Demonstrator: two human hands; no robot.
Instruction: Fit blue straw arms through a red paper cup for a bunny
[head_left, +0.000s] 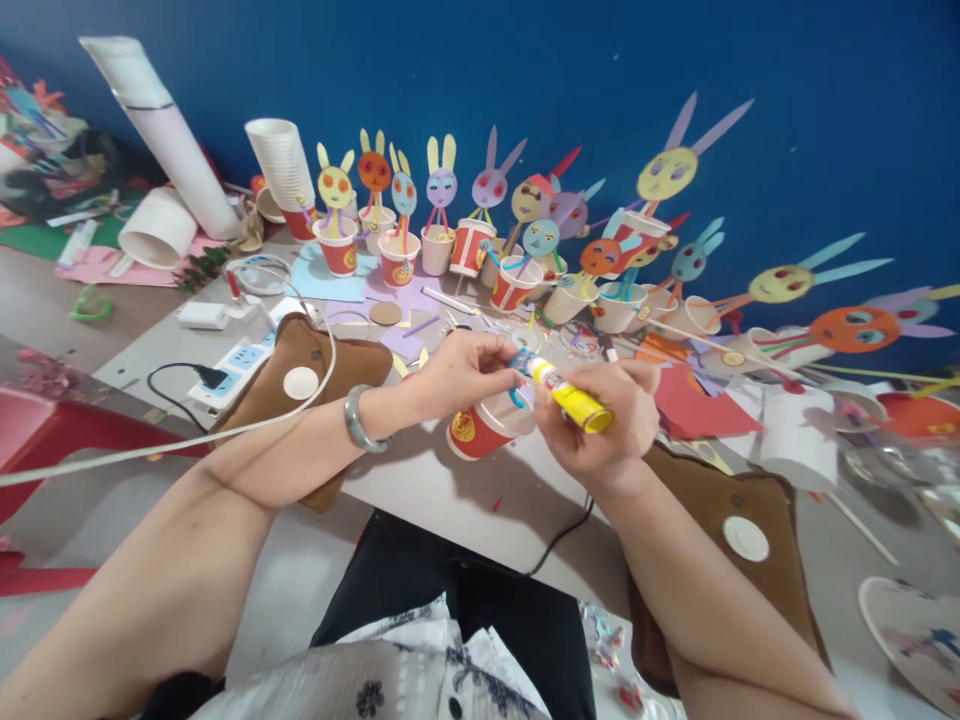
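Observation:
My right hand (604, 415) is wrapped round a yellow glue stick (581, 405), its white end tilted up to the left. That end meets a small blue paper strip (523, 360), which my left hand (469, 375) pinches between thumb and fingers. A curled blue piece (516, 398) shows just below the fingertips. Under both hands a red and white paper cup (480, 430) stands on the grey table (450, 500), its rim partly hidden by my hands.
Paper cups with rabbit faces (441, 187) line the blue wall. Stacked cups (279, 165) and a power strip (238, 370) are at the left. Brown cushions (750, 500) lie on both sides. Red paper (701, 405) lies at the right. A white cable crosses my left forearm.

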